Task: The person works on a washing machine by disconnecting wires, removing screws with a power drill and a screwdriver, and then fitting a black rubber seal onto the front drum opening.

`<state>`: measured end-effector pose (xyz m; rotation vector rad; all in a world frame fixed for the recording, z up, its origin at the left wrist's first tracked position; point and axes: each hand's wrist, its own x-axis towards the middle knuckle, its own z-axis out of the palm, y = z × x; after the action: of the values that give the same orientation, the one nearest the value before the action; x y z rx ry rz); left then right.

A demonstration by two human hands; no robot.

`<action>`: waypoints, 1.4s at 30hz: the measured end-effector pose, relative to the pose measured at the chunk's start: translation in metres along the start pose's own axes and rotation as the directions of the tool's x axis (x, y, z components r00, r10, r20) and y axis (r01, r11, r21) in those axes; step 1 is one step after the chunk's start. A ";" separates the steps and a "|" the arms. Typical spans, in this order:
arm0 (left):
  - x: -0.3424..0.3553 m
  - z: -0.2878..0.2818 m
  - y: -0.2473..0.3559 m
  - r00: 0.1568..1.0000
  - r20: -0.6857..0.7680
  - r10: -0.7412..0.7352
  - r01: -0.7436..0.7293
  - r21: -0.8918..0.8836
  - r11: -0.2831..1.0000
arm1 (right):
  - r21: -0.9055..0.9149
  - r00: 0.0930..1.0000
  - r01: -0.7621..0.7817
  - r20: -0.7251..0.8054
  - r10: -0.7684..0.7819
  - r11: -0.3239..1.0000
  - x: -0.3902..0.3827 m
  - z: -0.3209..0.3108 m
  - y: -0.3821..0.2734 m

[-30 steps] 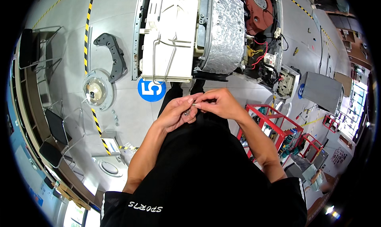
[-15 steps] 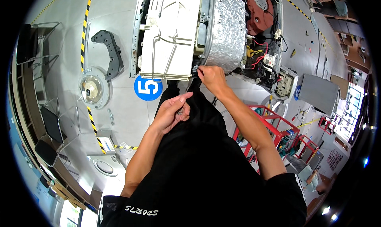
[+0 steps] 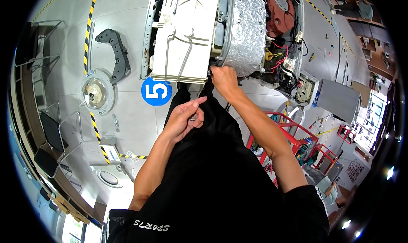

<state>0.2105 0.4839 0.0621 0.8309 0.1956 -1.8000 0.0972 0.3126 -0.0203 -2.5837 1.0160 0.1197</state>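
Observation:
A dismantled appliance lies on the floor ahead of me, with a white plastic panel [image 3: 182,35] beside a foil-wrapped drum [image 3: 248,26]. My right hand [image 3: 223,79] is stretched out to the near edge of the appliance, where panel and drum meet. Its fingers are curled against that edge and hide whatever is between them. My left hand [image 3: 185,115] stays close to my body, cupped around a small metal part [image 3: 194,117], with the index finger sticking out.
Red and yellow wires [image 3: 276,60] and a reddish round part [image 3: 280,5] sit right of the drum. A blue round floor marker [image 3: 157,92], a dark curved bracket [image 3: 114,52] and a round clear disc [image 3: 95,94] lie left. A red frame [image 3: 293,132] and a grey panel [image 3: 338,98] stand right.
My right hand left my left hand, where the fingertips had met, and reached forward to the appliance's near edge. My left hand stayed near my body and dropped slightly.

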 end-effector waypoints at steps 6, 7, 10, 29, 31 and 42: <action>-0.003 -0.002 0.000 0.999 -0.034 0.017 -0.017 0.000 1.000 | 0.051 0.998 -0.057 0.008 0.057 0.997 -0.004 -0.013 -0.005; -0.003 -0.002 0.000 0.999 -0.046 0.023 -0.023 0.004 1.000 | 0.069 0.999 -0.052 -0.008 0.053 0.996 -0.004 -0.012 -0.004; -0.004 -0.003 0.001 0.999 -0.047 0.022 -0.022 0.002 1.000 | 0.109 0.998 -0.019 -0.052 0.024 0.994 -0.008 -0.007 0.001; -0.003 -0.010 0.006 0.999 0.005 0.044 -0.043 -0.145 0.988 | 0.097 0.984 0.135 -0.128 -0.122 0.986 -0.010 0.000 0.016; 0.001 -0.011 0.003 0.998 0.031 0.062 -0.053 -0.235 0.971 | 0.025 0.990 0.105 -0.100 -0.102 0.994 -0.007 -0.001 0.018; 0.004 -0.009 0.010 0.989 0.134 0.058 0.005 -0.429 0.903 | 0.069 0.979 0.159 -0.142 -0.148 0.985 -0.011 -0.003 0.016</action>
<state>0.2230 0.4813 0.0557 0.3858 0.4660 -1.6939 0.0786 0.3074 -0.0197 -2.6136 0.8439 -0.1363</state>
